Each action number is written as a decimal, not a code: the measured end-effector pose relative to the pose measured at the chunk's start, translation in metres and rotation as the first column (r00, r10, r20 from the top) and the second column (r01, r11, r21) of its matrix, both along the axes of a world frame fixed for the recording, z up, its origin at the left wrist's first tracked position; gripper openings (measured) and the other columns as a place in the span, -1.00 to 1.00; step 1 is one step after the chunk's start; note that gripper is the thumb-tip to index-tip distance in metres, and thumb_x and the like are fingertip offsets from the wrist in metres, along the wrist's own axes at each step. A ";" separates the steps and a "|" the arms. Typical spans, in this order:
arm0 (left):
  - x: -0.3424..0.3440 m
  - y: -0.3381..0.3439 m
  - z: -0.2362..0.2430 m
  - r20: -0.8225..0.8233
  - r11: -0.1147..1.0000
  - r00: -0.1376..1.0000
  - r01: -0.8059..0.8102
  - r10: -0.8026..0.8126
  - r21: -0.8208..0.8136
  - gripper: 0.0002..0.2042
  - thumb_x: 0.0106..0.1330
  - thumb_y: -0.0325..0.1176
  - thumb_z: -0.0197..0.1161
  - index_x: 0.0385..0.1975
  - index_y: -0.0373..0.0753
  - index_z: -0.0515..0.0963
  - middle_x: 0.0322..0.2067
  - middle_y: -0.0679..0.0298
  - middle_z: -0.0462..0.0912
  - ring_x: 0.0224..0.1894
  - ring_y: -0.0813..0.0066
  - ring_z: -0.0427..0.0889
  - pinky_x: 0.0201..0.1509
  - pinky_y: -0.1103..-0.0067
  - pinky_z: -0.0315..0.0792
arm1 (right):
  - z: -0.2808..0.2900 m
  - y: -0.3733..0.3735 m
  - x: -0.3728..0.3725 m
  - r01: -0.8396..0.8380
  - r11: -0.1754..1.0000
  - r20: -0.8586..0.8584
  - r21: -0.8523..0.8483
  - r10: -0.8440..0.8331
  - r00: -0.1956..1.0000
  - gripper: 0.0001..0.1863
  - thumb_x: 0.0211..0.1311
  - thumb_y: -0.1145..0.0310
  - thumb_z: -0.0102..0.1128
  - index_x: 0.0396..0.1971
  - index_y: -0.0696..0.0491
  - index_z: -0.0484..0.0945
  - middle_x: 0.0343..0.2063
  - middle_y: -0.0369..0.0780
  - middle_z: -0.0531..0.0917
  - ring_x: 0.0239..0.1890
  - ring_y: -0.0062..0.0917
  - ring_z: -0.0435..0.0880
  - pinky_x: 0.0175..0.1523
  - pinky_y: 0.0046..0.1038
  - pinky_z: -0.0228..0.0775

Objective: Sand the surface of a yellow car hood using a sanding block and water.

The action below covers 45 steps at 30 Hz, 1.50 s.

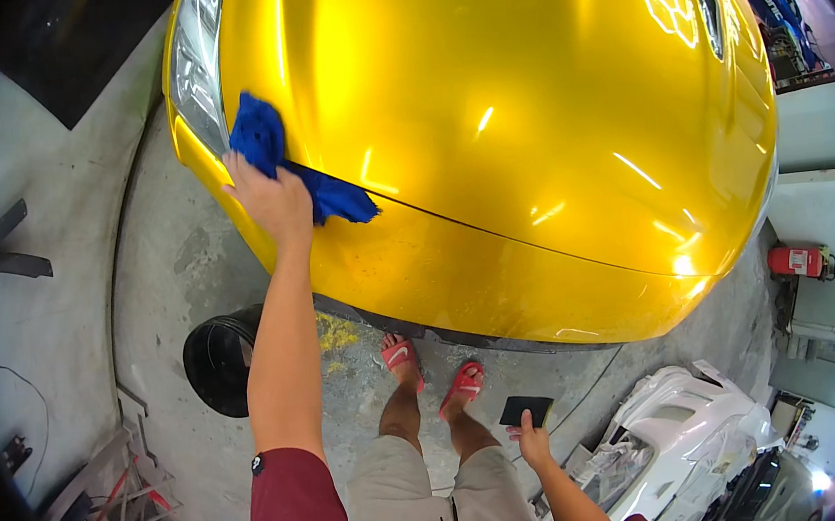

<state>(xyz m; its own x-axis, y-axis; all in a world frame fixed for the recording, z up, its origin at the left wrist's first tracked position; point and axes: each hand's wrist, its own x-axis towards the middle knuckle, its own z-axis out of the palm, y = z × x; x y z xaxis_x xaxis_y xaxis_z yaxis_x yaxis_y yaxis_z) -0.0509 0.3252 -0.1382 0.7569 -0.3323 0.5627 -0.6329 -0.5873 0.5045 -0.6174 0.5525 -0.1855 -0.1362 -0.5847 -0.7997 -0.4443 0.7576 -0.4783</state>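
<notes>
With the middle of the head view taken as the clock's centre, a blue cloth (259,127) is grasped by the left hand (278,202) at ten o'clock, laid across the seam between the yellow hood (481,84) and yellow bumper (459,275), just beside the headlight (196,61). Well apart, at five o'clock, a flat dark pad (526,411) is pinched in the right hand (532,442), clear of the car. Wiping of the painted front is judged to be the step in hand; for the next stroke, the cloth would need to be drawn lightly along the seam, with its loose end kept from snagging and the pad kept off the paint. Farther out, a black bucket (215,368) is seen at eight o'clock, a white car part (691,440) past four, and a red fire extinguisher (796,262) at three.
</notes>
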 end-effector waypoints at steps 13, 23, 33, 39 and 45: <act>-0.301 0.252 0.020 -0.674 0.996 0.736 0.090 -0.068 -0.003 -0.62 0.13 -0.59 0.09 0.01 -0.44 0.38 -0.11 -0.05 0.51 -0.01 0.09 0.50 0.18 0.34 0.32 | 0.006 0.061 -0.082 0.236 0.948 0.141 0.215 -0.270 0.953 -0.02 0.30 -0.48 -0.39 -0.19 0.26 0.60 -0.30 -0.05 0.71 -0.34 -0.39 0.70 -0.12 -0.44 0.54; -0.490 0.290 0.066 -0.865 0.300 0.187 0.953 -0.465 0.045 -0.52 0.17 -0.22 0.27 0.07 -0.33 0.48 0.18 -0.13 0.33 0.23 -0.21 0.29 0.27 0.13 0.28 | 0.001 0.072 -0.084 0.509 0.856 0.318 0.096 -0.511 0.799 -0.22 0.38 -0.32 -0.15 -0.04 0.20 0.59 -0.22 -0.18 0.68 -0.19 -0.51 0.65 -0.04 -0.43 0.50; -0.338 0.204 0.031 -0.828 0.282 0.389 0.914 -0.404 0.292 -0.82 0.28 -0.26 0.18 -0.33 -0.25 0.57 -0.29 0.00 0.59 -0.28 -0.09 0.62 -0.24 0.15 0.50 | -0.009 0.226 -0.184 -0.028 0.892 -0.352 0.451 0.206 0.913 -0.29 0.45 -0.10 -0.22 -0.03 0.36 0.53 -0.11 0.24 0.61 0.08 0.07 0.56 0.16 -0.19 0.38; -0.281 0.163 0.060 -0.635 0.496 0.605 0.784 -0.480 0.373 -0.67 0.29 -0.33 0.16 0.05 -0.19 0.50 -0.24 0.01 0.57 -0.27 -0.06 0.60 -0.24 0.20 0.50 | 0.025 0.239 -0.171 -0.015 0.893 -0.393 0.449 0.213 0.894 -0.28 0.45 -0.10 -0.22 0.04 0.37 0.49 -0.04 0.25 0.58 0.15 0.07 0.50 0.22 -0.19 0.33; -0.211 0.065 0.072 -0.325 0.656 0.721 0.692 -0.612 0.300 -0.57 0.27 -0.45 0.14 0.17 -0.26 0.42 -0.23 0.01 0.51 -0.22 -0.02 0.56 -0.19 0.29 0.48 | 0.028 0.140 -0.098 -0.049 0.934 -0.372 0.353 0.188 0.909 -0.20 0.43 -0.20 -0.21 -0.14 0.41 0.54 -0.25 0.30 0.62 0.04 0.09 0.59 0.04 -0.19 0.40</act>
<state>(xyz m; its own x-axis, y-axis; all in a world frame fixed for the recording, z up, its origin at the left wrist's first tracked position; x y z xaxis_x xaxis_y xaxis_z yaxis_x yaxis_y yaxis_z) -0.2619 0.3897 -0.0665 0.3323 -0.9296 0.1593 -0.8480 -0.2206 0.4819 -0.7151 0.6922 -0.1576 -0.4266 -0.3297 -0.8422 -0.6386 0.7692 0.0224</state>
